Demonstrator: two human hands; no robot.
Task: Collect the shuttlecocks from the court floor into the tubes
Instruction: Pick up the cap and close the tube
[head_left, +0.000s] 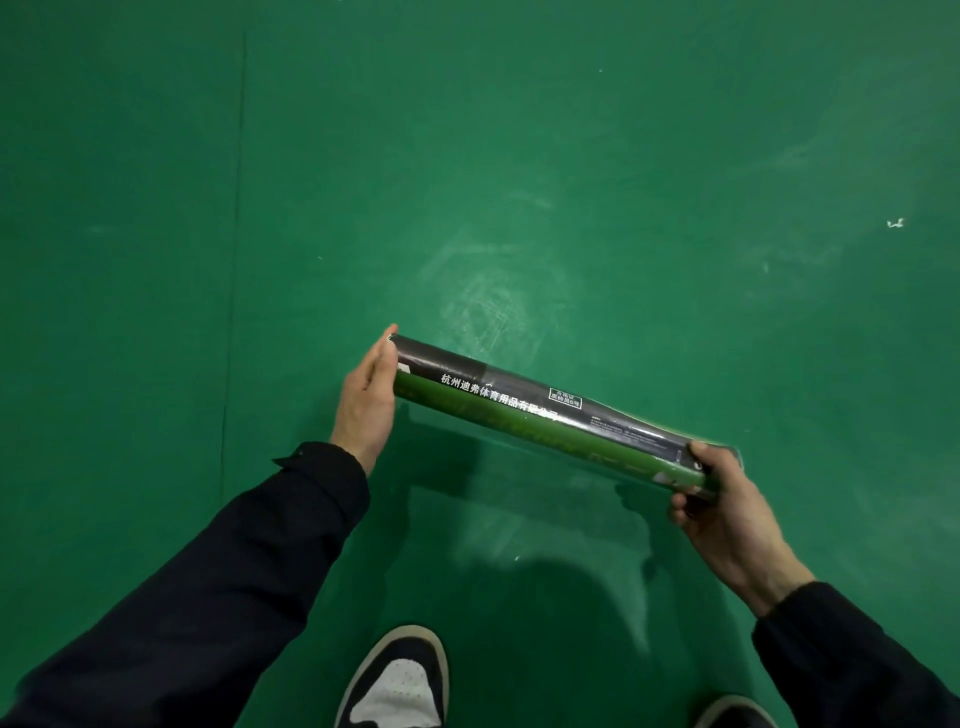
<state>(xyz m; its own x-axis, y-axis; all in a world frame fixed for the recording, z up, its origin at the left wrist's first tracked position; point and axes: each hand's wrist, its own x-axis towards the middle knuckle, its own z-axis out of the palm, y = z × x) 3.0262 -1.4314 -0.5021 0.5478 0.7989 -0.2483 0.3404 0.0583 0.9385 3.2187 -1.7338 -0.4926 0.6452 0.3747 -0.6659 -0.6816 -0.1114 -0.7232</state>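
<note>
Above green court floor (519, 130): tube (545, 415) held level between both hands. Left hand (366, 400) flat against far-left end, fingers straight. Right hand (727, 514) curled round right end, gripping.

The tube (545, 415) is black and green with white lettering; below it, dark sleeves (218, 582) and black-and-white shoes (397, 680) on the green floor (519, 130).

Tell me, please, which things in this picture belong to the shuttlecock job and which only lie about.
Belongs to the job:
- long black-and-green cardboard shuttlecock tube
- left hand, flat against the tube's end
- right hand, its grip round the other end

Only lying about:
- small white scrap on the green court floor
- dark-and-white shoes
</note>
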